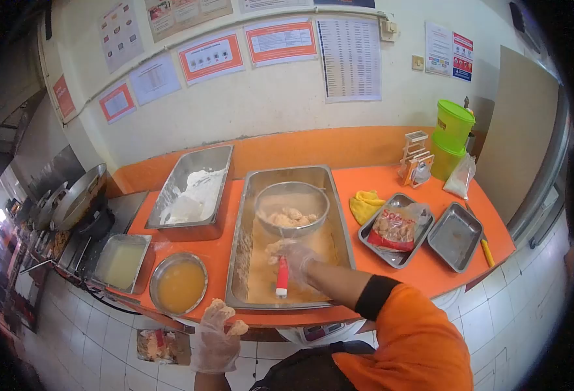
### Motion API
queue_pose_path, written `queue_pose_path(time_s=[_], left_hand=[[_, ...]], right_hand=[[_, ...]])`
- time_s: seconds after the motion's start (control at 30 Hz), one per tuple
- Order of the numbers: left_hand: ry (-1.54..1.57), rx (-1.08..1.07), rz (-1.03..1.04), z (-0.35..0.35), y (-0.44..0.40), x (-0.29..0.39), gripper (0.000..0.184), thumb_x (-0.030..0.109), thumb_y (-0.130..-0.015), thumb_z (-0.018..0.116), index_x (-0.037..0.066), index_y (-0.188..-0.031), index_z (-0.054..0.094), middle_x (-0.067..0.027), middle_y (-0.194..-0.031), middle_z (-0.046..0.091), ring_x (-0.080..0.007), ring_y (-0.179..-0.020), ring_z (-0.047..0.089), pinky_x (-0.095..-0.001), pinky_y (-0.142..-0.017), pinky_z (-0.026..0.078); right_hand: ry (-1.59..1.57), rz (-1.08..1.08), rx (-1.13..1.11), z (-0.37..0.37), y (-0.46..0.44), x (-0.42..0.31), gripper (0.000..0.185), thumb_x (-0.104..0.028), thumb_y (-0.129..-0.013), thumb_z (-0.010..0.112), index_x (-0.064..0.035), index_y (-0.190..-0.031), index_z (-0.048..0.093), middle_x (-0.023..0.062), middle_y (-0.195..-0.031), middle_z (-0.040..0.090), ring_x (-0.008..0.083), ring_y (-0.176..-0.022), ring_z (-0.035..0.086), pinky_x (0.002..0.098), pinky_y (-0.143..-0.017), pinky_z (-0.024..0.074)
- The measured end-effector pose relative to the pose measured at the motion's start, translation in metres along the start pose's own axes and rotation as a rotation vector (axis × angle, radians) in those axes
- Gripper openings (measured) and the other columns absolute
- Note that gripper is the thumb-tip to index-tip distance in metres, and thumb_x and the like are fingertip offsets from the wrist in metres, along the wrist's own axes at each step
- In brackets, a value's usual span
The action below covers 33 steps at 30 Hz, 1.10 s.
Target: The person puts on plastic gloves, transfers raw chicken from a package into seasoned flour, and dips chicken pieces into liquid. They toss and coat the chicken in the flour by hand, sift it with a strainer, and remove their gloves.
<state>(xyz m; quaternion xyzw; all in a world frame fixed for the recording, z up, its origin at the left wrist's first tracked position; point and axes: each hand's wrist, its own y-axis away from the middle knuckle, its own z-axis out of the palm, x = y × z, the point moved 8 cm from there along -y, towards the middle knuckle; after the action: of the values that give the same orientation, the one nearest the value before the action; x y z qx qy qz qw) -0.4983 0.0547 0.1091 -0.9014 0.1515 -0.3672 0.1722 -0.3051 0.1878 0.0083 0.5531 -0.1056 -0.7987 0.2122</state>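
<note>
My right hand point(298, 259), in a clear plastic glove dusted with flour, is closed round the red handle point(282, 277) of a round metal sieve point(326, 207). Several coated chicken pieces point(289, 217) lie in the sieve, which sits at the far part of a deep steel tray point(232, 277) of tan breading flour point(261, 267). Nearer to me, my left hand point(216, 339) hangs off the table's front edge, gloved, its fingers apart and caked with breading. It holds nothing that I can see.
Left stand a tray of white flour point(192, 195), a bowl of orange-brown liquid point(181, 283) and a pan of pale liquid point(123, 262). Right are a tray with bagged chicken point(394, 231), another metal tray point(456, 236), a yellow cloth point(366, 206), a scale point(417, 163) and green tubs point(449, 140).
</note>
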Motion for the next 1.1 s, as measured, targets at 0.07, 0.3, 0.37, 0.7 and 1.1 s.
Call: queue_pose_path(time_s=[0.07, 0.3, 0.37, 0.7, 1.1], left_hand=[[-0.102, 0.106, 0.155, -0.008, 0.008, -0.003, 0.026, 0.018, -0.070, 0.072, 0.004, -0.088, 0.060, -0.0158, -0.097, 0.060, -0.0324, -0.095, 0.059, -0.0411, -0.084, 0.048], [-0.177, 0.138, 0.037, -0.022, 0.027, -0.026, 0.025, 0.018, -0.069, 0.071, 0.005, -0.088, 0.061, -0.0144, -0.094, 0.062, -0.0315, -0.094, 0.059, -0.0394, -0.083, 0.048], [-0.184, 0.106, 0.066, -0.018, 0.031, -0.024, 0.023, 0.013, -0.070, 0.069, 0.007, -0.089, 0.060, -0.0161, -0.100, 0.062, -0.0347, -0.101, 0.057, -0.0418, -0.087, 0.047], [-0.328, 0.142, 0.282, 0.006, -0.002, -0.010, 0.018, 0.008, -0.067, 0.072, 0.009, -0.075, 0.056, -0.0074, -0.086, 0.059, -0.0299, -0.088, 0.060, -0.0404, -0.075, 0.050], [-0.196, -0.117, 0.220, 0.041, -0.065, 0.018, 0.038, 0.021, -0.069, 0.071, 0.003, -0.100, 0.058, -0.0208, -0.116, 0.053, -0.0392, -0.113, 0.048, -0.0459, -0.097, 0.039]], right_hand=[[0.009, -0.062, -0.005, 0.009, -0.004, -0.016, 0.006, -0.011, -0.084, 0.056, -0.0044, -0.085, 0.056, 0.0051, -0.074, 0.056, 0.0170, -0.071, 0.056, 0.0319, -0.065, 0.0480], [-0.020, -0.090, -0.098, 0.003, -0.050, -0.004, 0.014, -0.021, -0.090, 0.050, -0.0077, -0.088, 0.054, 0.0067, -0.083, 0.057, 0.0211, -0.077, 0.056, 0.0385, -0.075, 0.0467], [-0.108, -0.230, -0.230, 0.038, -0.003, -0.008, 0.013, -0.019, -0.090, 0.050, -0.0068, -0.089, 0.054, 0.0066, -0.082, 0.058, 0.0208, -0.078, 0.057, 0.0375, -0.073, 0.0477], [-0.002, -0.167, -0.363, -0.029, -0.086, -0.040, 0.023, -0.010, -0.083, 0.060, -0.0042, -0.104, 0.052, 0.0084, -0.093, 0.061, 0.0182, -0.080, 0.061, 0.0314, -0.069, 0.0504], [2.350, -0.125, 0.234, -0.100, -0.037, -0.166, 0.026, -0.021, -0.080, 0.056, -0.0106, -0.102, 0.066, 0.0066, -0.106, 0.065, 0.0223, -0.094, 0.064, 0.0287, -0.072, 0.0521]])
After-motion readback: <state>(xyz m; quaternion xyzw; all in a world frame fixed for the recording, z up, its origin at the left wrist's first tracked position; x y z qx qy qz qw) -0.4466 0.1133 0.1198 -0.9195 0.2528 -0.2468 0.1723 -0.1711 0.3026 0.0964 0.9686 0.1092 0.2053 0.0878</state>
